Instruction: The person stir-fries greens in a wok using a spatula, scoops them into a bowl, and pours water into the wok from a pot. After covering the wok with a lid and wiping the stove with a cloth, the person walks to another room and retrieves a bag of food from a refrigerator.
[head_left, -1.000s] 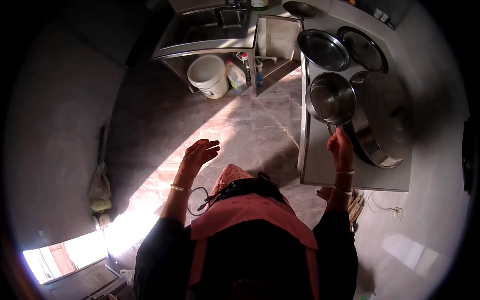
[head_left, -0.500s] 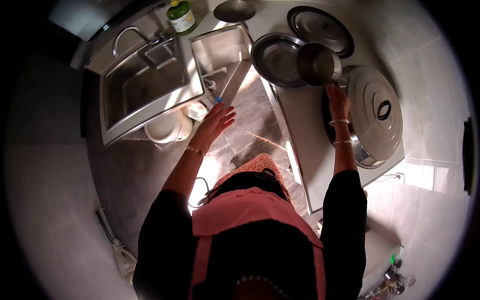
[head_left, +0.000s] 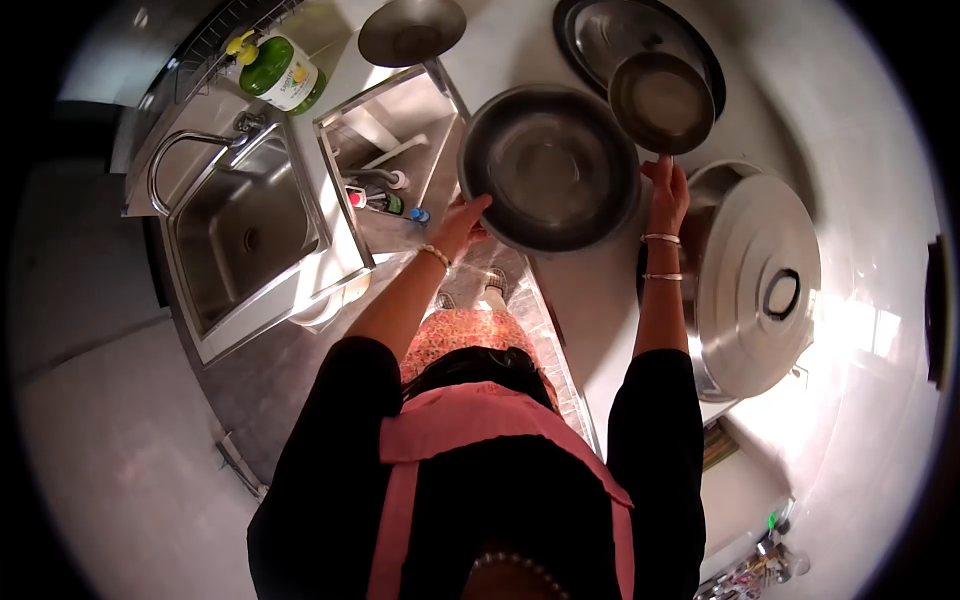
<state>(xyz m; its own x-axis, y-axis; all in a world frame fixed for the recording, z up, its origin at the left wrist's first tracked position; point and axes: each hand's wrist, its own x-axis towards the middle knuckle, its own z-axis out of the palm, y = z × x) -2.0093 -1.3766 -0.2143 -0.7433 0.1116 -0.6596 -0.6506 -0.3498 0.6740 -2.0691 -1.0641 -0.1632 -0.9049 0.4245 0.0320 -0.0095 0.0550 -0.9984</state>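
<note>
My left hand (head_left: pixel 463 226) grips the near left rim of a wide metal basin (head_left: pixel 548 168), thumb over its edge and fingers underneath. The basin tilts a little toward me and looks empty. My right hand (head_left: pixel 667 192) is closed just below a small round metal pan (head_left: pixel 662 103), apparently on its handle, which the fingers mostly hide. The small pan is held over a large dark-rimmed round lid or tray (head_left: pixel 600 40), to the right of the basin. Close to my right wrist stands a big pot with a domed metal lid (head_left: pixel 755 285).
At the left is a metal sink (head_left: pixel 245 235) with a curved faucet (head_left: pixel 160 165). A green pump bottle (head_left: pixel 290 80) and a metal bowl (head_left: pixel 412 32) stand behind. An open-topped counter gap (head_left: pixel 390 130) shows bottles below. Utensils (head_left: pixel 765 570) lie at lower right.
My left hand has moved from open air over the floor up to the basin's rim and closed on it. The small pan has shifted off the basin, over the dark-rimmed lid or tray.
</note>
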